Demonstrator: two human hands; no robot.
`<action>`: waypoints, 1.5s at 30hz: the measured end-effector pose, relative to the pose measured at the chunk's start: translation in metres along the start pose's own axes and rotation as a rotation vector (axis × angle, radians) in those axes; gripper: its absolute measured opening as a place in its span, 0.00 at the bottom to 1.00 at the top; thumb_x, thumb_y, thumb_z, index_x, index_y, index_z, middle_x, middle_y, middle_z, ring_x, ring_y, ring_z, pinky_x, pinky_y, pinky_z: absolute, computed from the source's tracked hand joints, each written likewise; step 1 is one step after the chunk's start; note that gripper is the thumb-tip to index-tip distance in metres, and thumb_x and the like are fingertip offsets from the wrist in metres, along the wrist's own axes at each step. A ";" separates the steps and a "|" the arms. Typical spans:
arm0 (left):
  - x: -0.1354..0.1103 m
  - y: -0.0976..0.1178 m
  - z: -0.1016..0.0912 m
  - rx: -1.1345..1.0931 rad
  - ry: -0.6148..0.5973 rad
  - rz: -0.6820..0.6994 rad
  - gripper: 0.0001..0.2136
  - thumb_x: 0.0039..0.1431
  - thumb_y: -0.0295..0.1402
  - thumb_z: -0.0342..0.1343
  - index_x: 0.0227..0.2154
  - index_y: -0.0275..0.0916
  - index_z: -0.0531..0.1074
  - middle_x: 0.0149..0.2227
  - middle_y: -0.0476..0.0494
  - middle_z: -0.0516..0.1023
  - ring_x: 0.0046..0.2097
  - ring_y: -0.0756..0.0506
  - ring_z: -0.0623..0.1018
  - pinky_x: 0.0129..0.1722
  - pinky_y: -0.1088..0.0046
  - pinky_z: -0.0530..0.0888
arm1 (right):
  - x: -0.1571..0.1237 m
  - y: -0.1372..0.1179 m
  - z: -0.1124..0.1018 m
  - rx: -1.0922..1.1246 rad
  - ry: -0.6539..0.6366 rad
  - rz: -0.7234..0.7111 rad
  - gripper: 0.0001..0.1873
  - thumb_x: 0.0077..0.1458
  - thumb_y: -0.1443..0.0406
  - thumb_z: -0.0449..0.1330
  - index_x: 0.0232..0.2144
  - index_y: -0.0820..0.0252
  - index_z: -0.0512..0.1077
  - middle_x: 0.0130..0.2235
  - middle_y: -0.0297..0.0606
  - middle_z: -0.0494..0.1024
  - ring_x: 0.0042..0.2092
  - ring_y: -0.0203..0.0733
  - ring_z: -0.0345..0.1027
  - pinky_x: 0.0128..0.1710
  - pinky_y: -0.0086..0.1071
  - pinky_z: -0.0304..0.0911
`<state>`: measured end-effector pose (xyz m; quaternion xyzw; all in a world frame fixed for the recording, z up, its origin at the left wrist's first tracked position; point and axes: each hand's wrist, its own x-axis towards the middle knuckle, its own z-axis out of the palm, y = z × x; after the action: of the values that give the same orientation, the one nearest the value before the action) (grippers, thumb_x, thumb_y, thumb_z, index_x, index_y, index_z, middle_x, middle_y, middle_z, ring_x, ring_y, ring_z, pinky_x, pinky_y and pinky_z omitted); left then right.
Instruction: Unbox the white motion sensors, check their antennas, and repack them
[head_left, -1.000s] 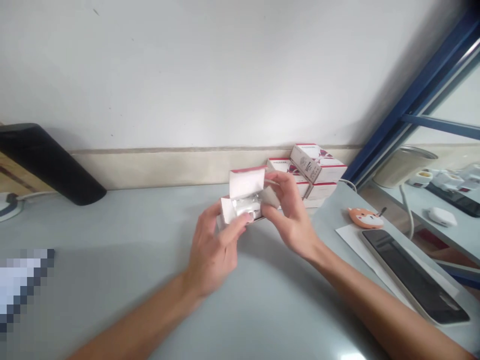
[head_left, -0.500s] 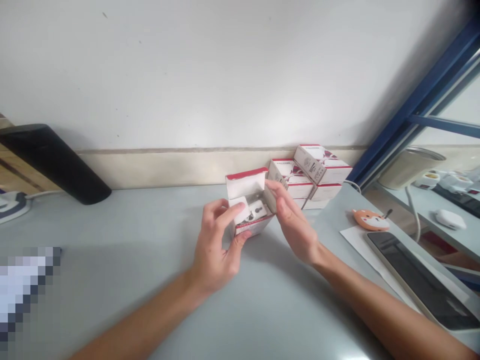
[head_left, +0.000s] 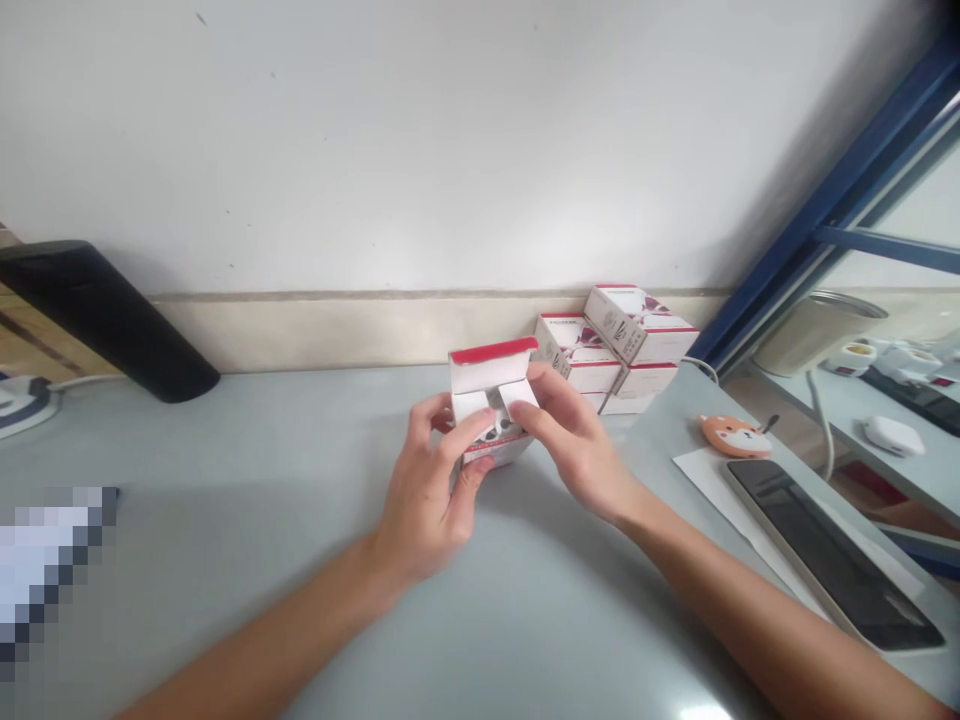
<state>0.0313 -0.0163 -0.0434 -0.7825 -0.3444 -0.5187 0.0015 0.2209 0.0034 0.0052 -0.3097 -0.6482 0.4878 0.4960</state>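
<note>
A small white carton with red edges [head_left: 491, 375] is held between both hands above a grey table [head_left: 300, 470]. Its top lid stands up and both side flaps are folded inward over the opening. My left hand [head_left: 435, 490] grips the carton's left side, forefinger pressing the left flap. My right hand [head_left: 574, 445] holds the right side, fingers pressing the right flap down. Something small and dark shows inside the carton between the flaps.
Several matching white-and-red cartons [head_left: 619, 345] are stacked by the wall behind the hands. A dark tablet on white paper [head_left: 832, 550] and an orange animal-shaped item [head_left: 735, 435] lie at the right. A black object [head_left: 97, 315] leans at the left. A blue frame [head_left: 825, 200] borders the right.
The carton's side flaps, spread open a second ago, now lie folded inward. My fingers have shifted onto the flaps, and the white item seen earlier is inside.
</note>
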 end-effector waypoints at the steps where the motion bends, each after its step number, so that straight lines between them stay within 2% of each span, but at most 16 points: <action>1: 0.000 0.000 0.000 0.000 0.000 -0.008 0.25 0.70 0.23 0.54 0.65 0.51 0.63 0.59 0.38 0.67 0.58 0.40 0.74 0.51 0.58 0.80 | -0.001 0.001 0.002 0.004 0.006 -0.021 0.14 0.70 0.57 0.58 0.56 0.48 0.68 0.51 0.38 0.80 0.50 0.45 0.76 0.48 0.41 0.75; 4: -0.003 -0.002 0.001 -0.020 0.009 -0.066 0.24 0.71 0.24 0.54 0.65 0.50 0.63 0.59 0.38 0.66 0.60 0.40 0.74 0.54 0.57 0.79 | -0.002 0.008 0.005 -0.033 0.035 -0.088 0.17 0.73 0.54 0.56 0.61 0.44 0.61 0.53 0.38 0.79 0.53 0.46 0.75 0.52 0.43 0.74; 8: -0.005 -0.006 0.005 -0.130 0.021 -0.171 0.23 0.72 0.26 0.55 0.65 0.49 0.61 0.61 0.37 0.67 0.62 0.40 0.74 0.58 0.56 0.77 | -0.003 0.016 0.002 -0.138 0.055 -0.160 0.15 0.74 0.50 0.54 0.56 0.46 0.64 0.55 0.40 0.77 0.57 0.47 0.74 0.57 0.45 0.70; 15: -0.008 -0.010 0.014 -0.250 0.113 -0.222 0.28 0.70 0.30 0.60 0.67 0.50 0.55 0.60 0.39 0.72 0.56 0.43 0.79 0.56 0.58 0.79 | -0.003 0.015 -0.003 -0.098 0.005 -0.085 0.17 0.73 0.49 0.56 0.56 0.47 0.62 0.56 0.39 0.77 0.58 0.47 0.72 0.59 0.45 0.67; 20: -0.008 -0.009 0.013 -0.209 0.076 -0.166 0.29 0.73 0.33 0.58 0.71 0.52 0.54 0.63 0.37 0.71 0.57 0.42 0.79 0.53 0.61 0.81 | 0.000 0.011 -0.002 -0.163 0.068 -0.133 0.10 0.75 0.53 0.56 0.50 0.50 0.66 0.49 0.37 0.80 0.50 0.43 0.75 0.54 0.41 0.68; 22: -0.007 -0.008 0.011 -0.192 0.037 -0.144 0.30 0.74 0.33 0.56 0.73 0.53 0.53 0.64 0.36 0.71 0.59 0.41 0.77 0.55 0.59 0.81 | 0.002 0.009 -0.005 -0.163 0.065 -0.151 0.09 0.74 0.54 0.58 0.46 0.50 0.66 0.45 0.36 0.80 0.47 0.42 0.76 0.50 0.39 0.70; 25: -0.009 -0.009 0.010 -0.190 0.019 -0.161 0.31 0.74 0.31 0.56 0.74 0.54 0.51 0.66 0.35 0.69 0.61 0.40 0.76 0.57 0.59 0.81 | 0.003 0.007 -0.010 -0.171 0.030 -0.158 0.10 0.73 0.54 0.60 0.43 0.51 0.66 0.45 0.35 0.80 0.45 0.41 0.76 0.47 0.37 0.71; 31: -0.012 -0.019 0.012 -0.240 0.040 -0.112 0.26 0.72 0.27 0.58 0.67 0.53 0.60 0.63 0.38 0.70 0.62 0.42 0.77 0.56 0.63 0.81 | 0.003 0.007 -0.015 -0.124 -0.021 -0.090 0.09 0.72 0.55 0.60 0.46 0.49 0.66 0.48 0.36 0.80 0.51 0.44 0.76 0.54 0.41 0.72; 33: -0.010 -0.020 0.013 -0.283 0.117 -0.165 0.23 0.71 0.30 0.61 0.64 0.52 0.63 0.61 0.39 0.73 0.59 0.43 0.80 0.53 0.65 0.81 | 0.002 0.010 -0.013 -0.102 -0.102 -0.073 0.16 0.70 0.55 0.62 0.55 0.48 0.65 0.56 0.39 0.78 0.56 0.46 0.75 0.58 0.45 0.71; 34: -0.008 -0.019 0.013 -0.329 0.169 -0.229 0.22 0.70 0.33 0.62 0.62 0.51 0.63 0.59 0.40 0.74 0.56 0.44 0.81 0.51 0.66 0.82 | 0.001 0.013 -0.011 -0.111 -0.150 -0.064 0.25 0.68 0.56 0.64 0.62 0.46 0.61 0.60 0.41 0.76 0.57 0.47 0.75 0.58 0.46 0.72; 36: -0.002 -0.019 0.013 -0.449 0.236 -0.405 0.19 0.71 0.39 0.62 0.59 0.49 0.63 0.57 0.40 0.77 0.50 0.45 0.84 0.45 0.68 0.83 | -0.001 0.022 -0.008 -0.170 -0.233 -0.038 0.46 0.64 0.59 0.68 0.74 0.42 0.47 0.68 0.44 0.69 0.55 0.48 0.77 0.56 0.47 0.75; 37: 0.000 -0.020 0.012 -0.503 0.237 -0.492 0.19 0.71 0.41 0.61 0.58 0.48 0.61 0.56 0.39 0.78 0.47 0.45 0.85 0.41 0.69 0.83 | -0.001 0.027 -0.007 -0.206 -0.255 -0.025 0.53 0.63 0.61 0.69 0.76 0.40 0.40 0.70 0.46 0.66 0.52 0.47 0.79 0.54 0.47 0.77; 38: 0.003 -0.022 0.010 -0.540 0.218 -0.568 0.18 0.71 0.43 0.60 0.57 0.48 0.60 0.55 0.39 0.79 0.45 0.45 0.85 0.39 0.70 0.83 | -0.002 0.032 -0.006 -0.244 -0.256 -0.018 0.55 0.62 0.62 0.68 0.77 0.40 0.38 0.70 0.46 0.65 0.50 0.47 0.80 0.51 0.47 0.79; 40: 0.006 -0.028 0.007 -0.522 0.186 -0.657 0.17 0.72 0.45 0.58 0.55 0.47 0.61 0.55 0.38 0.79 0.46 0.44 0.85 0.40 0.68 0.83 | -0.002 0.041 -0.006 -0.380 -0.195 -0.040 0.53 0.62 0.61 0.68 0.76 0.41 0.41 0.69 0.47 0.67 0.50 0.50 0.80 0.49 0.47 0.79; 42: 0.008 -0.035 0.004 -0.386 0.213 -0.685 0.15 0.72 0.43 0.57 0.55 0.46 0.64 0.59 0.37 0.77 0.55 0.41 0.82 0.51 0.62 0.82 | -0.001 0.045 -0.006 -0.602 -0.087 -0.095 0.50 0.60 0.59 0.70 0.75 0.43 0.48 0.66 0.47 0.71 0.54 0.56 0.79 0.50 0.51 0.79; 45: 0.006 -0.038 0.000 -0.153 0.278 -0.637 0.15 0.75 0.38 0.50 0.60 0.46 0.67 0.66 0.35 0.71 0.68 0.39 0.73 0.66 0.53 0.73 | -0.003 0.044 -0.003 -0.930 0.012 -0.195 0.48 0.56 0.57 0.74 0.71 0.45 0.55 0.58 0.46 0.77 0.56 0.62 0.76 0.46 0.54 0.79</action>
<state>0.0128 0.0159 -0.0517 -0.5556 -0.5279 -0.6189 -0.1720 0.2213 0.0167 -0.0371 -0.4392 -0.8210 0.0951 0.3521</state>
